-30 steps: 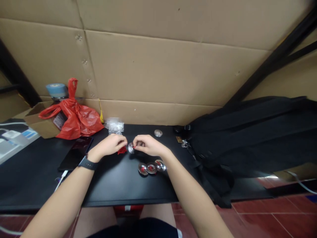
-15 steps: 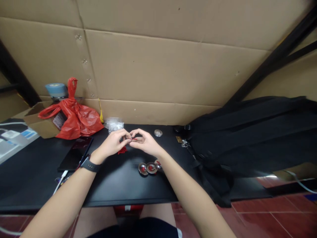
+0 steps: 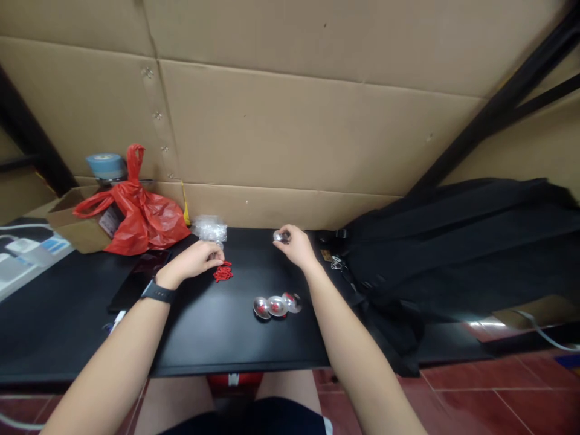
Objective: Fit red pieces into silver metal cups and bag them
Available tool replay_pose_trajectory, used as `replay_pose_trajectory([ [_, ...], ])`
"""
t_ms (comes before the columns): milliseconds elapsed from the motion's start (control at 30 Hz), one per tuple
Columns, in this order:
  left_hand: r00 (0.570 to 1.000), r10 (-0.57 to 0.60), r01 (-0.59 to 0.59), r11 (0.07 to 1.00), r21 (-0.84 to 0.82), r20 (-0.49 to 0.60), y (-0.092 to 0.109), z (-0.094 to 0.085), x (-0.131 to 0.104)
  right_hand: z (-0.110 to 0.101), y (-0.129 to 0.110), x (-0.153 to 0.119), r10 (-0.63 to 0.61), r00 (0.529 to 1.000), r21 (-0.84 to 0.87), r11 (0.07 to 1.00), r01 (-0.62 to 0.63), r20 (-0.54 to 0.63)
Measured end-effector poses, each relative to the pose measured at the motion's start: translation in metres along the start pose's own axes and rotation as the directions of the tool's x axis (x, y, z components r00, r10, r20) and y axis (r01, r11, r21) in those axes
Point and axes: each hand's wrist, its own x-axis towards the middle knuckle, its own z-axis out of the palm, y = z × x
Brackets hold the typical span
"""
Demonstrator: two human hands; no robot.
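Observation:
My left hand (image 3: 199, 261) is at the upper edge of a small pile of short red pieces (image 3: 223, 273). Its fingers are pinched together, and whatever may be between them is hidden. Further right, my right hand (image 3: 296, 246) grips a small round shiny case (image 3: 279, 237) by its right side, close to the back of the black table. Nearer the front edge, three round shiny cases (image 3: 276, 306) lie in an overlapping row with red bits showing in them. A clear plastic packet (image 3: 211, 229) rests just behind my left hand.
A red plastic bag (image 3: 147, 217) and a cardboard box (image 3: 79, 226) stand at the back left, near a dark phone (image 3: 136, 284) and a white power strip (image 3: 31, 263). On the right lies a black backpack (image 3: 466, 248), with keys (image 3: 336, 263) beside it. Cardboard (image 3: 281, 133) walls the back.
My hands have come apart from a shared hold around something small with red. The left moved slightly left and down to the red pile; the right reached right and took the round case.

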Motion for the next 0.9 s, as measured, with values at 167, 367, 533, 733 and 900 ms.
replay_pose_trajectory([
  [167, 0.998, 0.034, -0.031, 0.997, 0.064, -0.061, -0.003, 0.009, 0.002, 0.004, 0.027, 0.003, 0.078, 0.995, -0.132, 0.989, -0.07, 0.059],
  [367, 0.999, 0.016, -0.013, 0.997, 0.082, -0.037, -0.002, 0.014, 0.003, 0.001, 0.027, 0.004, 0.067, 0.989, -0.276, 0.961, -0.029, 0.131],
  [533, 1.0, -0.004, 0.005, 0.997, 0.072, -0.016, 0.002, 0.014, 0.004, -0.004, 0.022, 0.002, 0.09, 0.986, -0.3, 0.953, -0.045, 0.138],
  [733, 1.0, 0.01, -0.008, 0.997, 0.072, -0.022, 0.004, 0.013, 0.005, -0.017, 0.006, -0.001, 0.033, 0.98, -0.251, 0.968, 0.018, 0.197],
  [900, 0.999, 0.026, -0.024, 0.997, 0.071, -0.034, 0.012, 0.013, 0.006, -0.027, -0.041, -0.018, -0.184, 0.62, 0.085, 0.979, 0.187, 0.763],
])
